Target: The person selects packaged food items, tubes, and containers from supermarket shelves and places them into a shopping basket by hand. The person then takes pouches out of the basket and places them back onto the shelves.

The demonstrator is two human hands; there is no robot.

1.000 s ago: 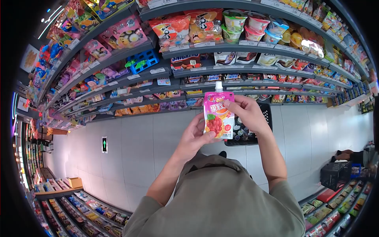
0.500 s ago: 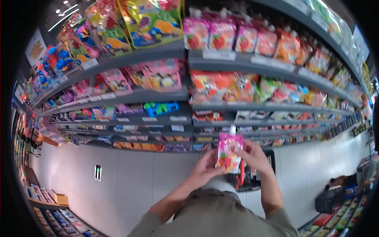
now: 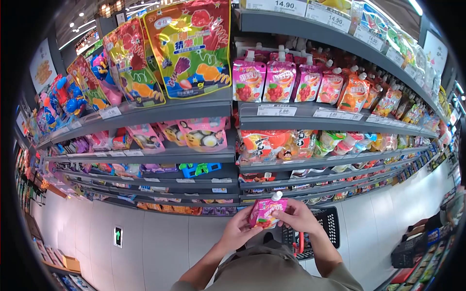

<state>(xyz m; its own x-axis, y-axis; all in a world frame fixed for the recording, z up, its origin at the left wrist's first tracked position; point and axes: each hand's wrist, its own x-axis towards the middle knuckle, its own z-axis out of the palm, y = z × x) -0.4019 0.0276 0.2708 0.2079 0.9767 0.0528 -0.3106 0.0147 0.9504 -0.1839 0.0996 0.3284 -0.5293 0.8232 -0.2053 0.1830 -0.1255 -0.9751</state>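
A pink spouted jelly pouch point(image 3: 264, 212) with a white cap is held between my two hands, in front of my body. My left hand point(image 3: 240, 227) grips its left side and lower edge. Across its right side, my right hand point(image 3: 295, 216) closes with the thumb on the pouch's front. The pouch leans back, its cap pointing up and slightly right. Similar spouted pouches point(image 3: 280, 83) stand in a row on the shelf ahead, above a price tag point(image 3: 276, 111). Below my right hand is a black shopping basket point(image 3: 331, 225) with a red handle.
Large candy bags point(image 3: 190, 51) stand on the upper left shelf. Bagged snacks point(image 3: 264, 144) fill the shelf below the pouches. A floor sign with a green arrow point(image 3: 118, 236) lies at left. Another person point(image 3: 444, 218) is at far right beside a dark basket point(image 3: 407, 252).
My view has tilted up, so the shelves sit lower in the picture. The pouch now leans further back in my hands, and both hands still hold it.
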